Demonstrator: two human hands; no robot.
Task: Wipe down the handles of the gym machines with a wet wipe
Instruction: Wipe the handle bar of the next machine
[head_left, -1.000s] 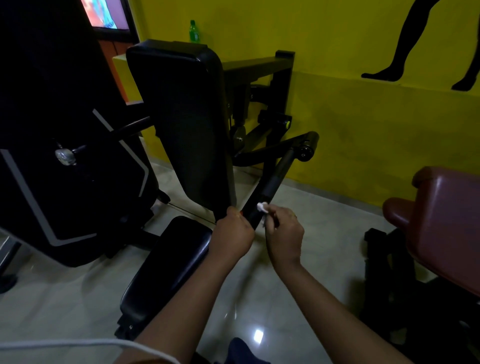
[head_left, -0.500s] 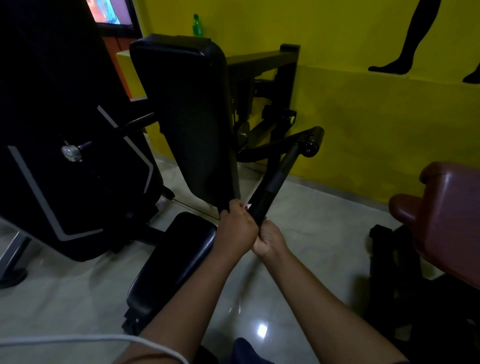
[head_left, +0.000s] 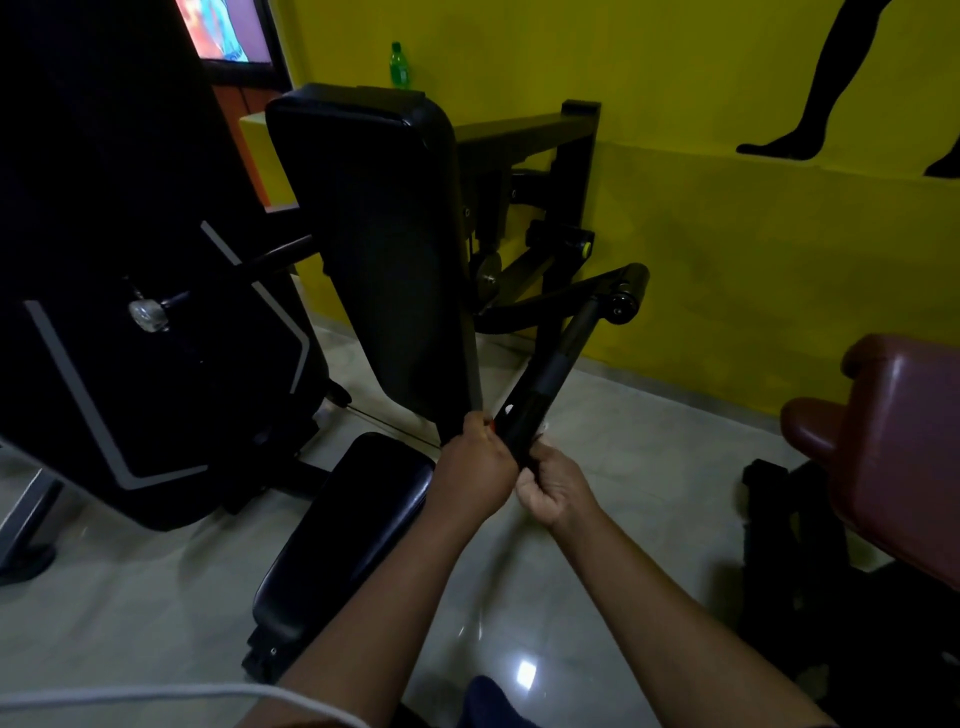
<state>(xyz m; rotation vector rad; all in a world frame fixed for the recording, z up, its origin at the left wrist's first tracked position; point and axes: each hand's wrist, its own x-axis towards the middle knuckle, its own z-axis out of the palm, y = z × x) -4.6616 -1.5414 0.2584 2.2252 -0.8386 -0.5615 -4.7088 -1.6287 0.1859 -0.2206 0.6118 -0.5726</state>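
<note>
While both hands curl around the lower end of the black handle (head_left: 550, 374), the left hand (head_left: 475, 467) from the side and the right hand (head_left: 558, 488) from beneath, the wet wipe (head_left: 509, 409) shows white at the bar's edge just above them.

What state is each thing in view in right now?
Black tubular machine handle, slanted, lower end gripped by both hands.
White wet wipe, mostly hidden, a scrap showing against the handle.
Left hand, curled round the handle.
Right hand, curled round the handle from below.
Green plastic bottle, upright.
Wall screen, switched on.
</note>
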